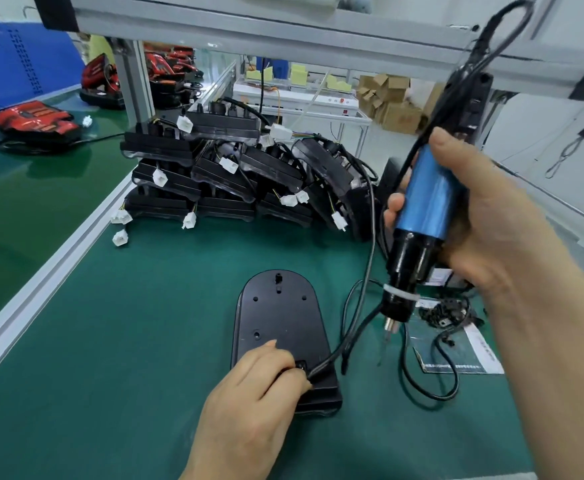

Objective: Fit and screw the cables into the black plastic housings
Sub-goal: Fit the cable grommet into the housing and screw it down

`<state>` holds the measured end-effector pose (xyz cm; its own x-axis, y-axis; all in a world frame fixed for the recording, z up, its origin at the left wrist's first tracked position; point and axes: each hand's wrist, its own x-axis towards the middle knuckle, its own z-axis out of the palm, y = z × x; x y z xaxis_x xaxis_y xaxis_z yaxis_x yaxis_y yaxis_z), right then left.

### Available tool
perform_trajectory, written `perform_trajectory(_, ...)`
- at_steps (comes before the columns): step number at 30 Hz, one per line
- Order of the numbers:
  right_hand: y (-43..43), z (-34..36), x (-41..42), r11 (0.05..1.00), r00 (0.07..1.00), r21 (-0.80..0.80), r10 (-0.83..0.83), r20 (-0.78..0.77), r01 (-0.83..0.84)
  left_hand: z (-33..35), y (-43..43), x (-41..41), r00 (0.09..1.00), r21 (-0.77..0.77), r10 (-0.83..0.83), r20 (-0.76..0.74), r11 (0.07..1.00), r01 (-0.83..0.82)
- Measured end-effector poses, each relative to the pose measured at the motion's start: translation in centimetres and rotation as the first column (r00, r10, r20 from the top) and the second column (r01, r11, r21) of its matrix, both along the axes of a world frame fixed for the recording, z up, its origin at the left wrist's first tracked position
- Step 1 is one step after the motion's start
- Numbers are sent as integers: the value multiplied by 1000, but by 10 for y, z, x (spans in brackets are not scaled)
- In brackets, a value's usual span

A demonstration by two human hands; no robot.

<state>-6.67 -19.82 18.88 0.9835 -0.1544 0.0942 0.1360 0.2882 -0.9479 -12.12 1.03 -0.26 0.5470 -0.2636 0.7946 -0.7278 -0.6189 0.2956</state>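
A black plastic housing lies flat on the green mat, rounded end away from me. My left hand presses on its near end and pinches a black cable where it enters the housing. My right hand grips a blue-and-black electric screwdriver, held tilted above the mat to the right of the housing. Its bit points down and is off the housing. The screwdriver's own cord runs up to the frame overhead.
A pile of black housings with white connectors is stacked behind the work spot. Small black parts lie on a paper sheet at right. Red lamp units rest on the green conveyor at left, past an aluminium rail.
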Motion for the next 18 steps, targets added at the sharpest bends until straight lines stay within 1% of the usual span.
perform_trajectory(2,-24,2,-5,998,997,-21,-65,-34,64,1,0,0,1000,6,7,-4,1000,-7)
perform_trajectory(4,-49,0,-14,985,986,-94,-152,-75,145,1,0,0,1000,0,12,8,1000,-12)
perform_trajectory(7,-83,-14,-27,930,941,-258,-306,-145,263,1,0,0,1000,-3,22,17,1000,-22)
perform_trajectory(10,-114,-38,-35,866,874,-362,-438,-212,346,2,0,0,1000,-4,24,7,1000,-24)
perform_trajectory(13,-138,-68,-37,815,804,-461,-515,-298,351,3,0,0,1000,3,19,23,1000,-19)
perform_trajectory(18,-152,-106,-28,752,713,-607,-571,-407,257,5,-2,0,1000,-9,21,20,1000,-21)
